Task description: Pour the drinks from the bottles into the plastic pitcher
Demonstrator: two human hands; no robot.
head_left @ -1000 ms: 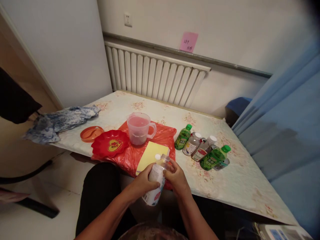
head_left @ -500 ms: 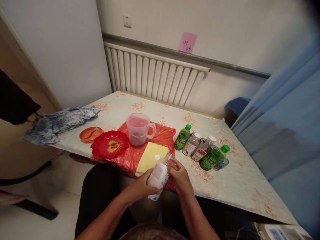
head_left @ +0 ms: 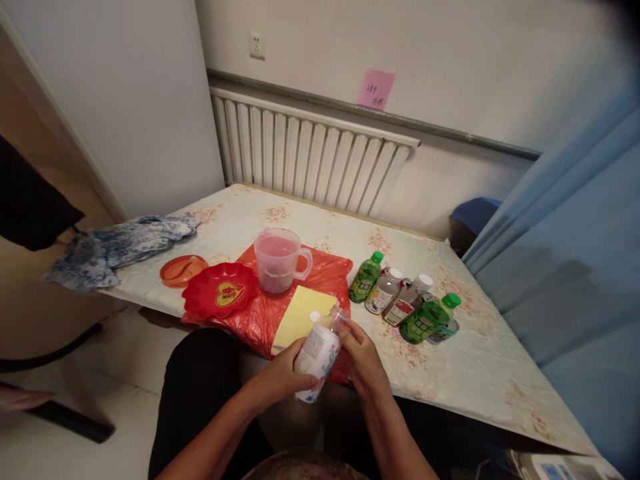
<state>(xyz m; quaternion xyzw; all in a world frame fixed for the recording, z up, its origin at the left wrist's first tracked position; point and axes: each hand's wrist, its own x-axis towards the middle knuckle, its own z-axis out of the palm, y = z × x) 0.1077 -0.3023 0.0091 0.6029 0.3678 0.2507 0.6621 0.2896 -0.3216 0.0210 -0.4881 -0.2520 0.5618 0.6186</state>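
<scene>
A clear plastic bottle with a white printed label is tilted over the table's front edge, its capless neck pointing up and away from me. My left hand is closed round its labelled body. At the neck, my right hand pinches the bottle with thumb and fingers; some fingertips are hidden behind it. A small white cap lies on a folded yellow cloth just beyond. Under the cloth is a red plastic bag, which also carries a translucent jug with a handle.
A red scalloped plate and an orange lid are to the left. Several bottles, including a green one, and cans stand in a group at right. Blue-patterned fabric hangs over the left edge of the flowered tablecloth.
Both hands keep hold of the bottle in almost the same place. The right-hand fingers have shifted slightly at the neck, and the whole view has moved a little.
</scene>
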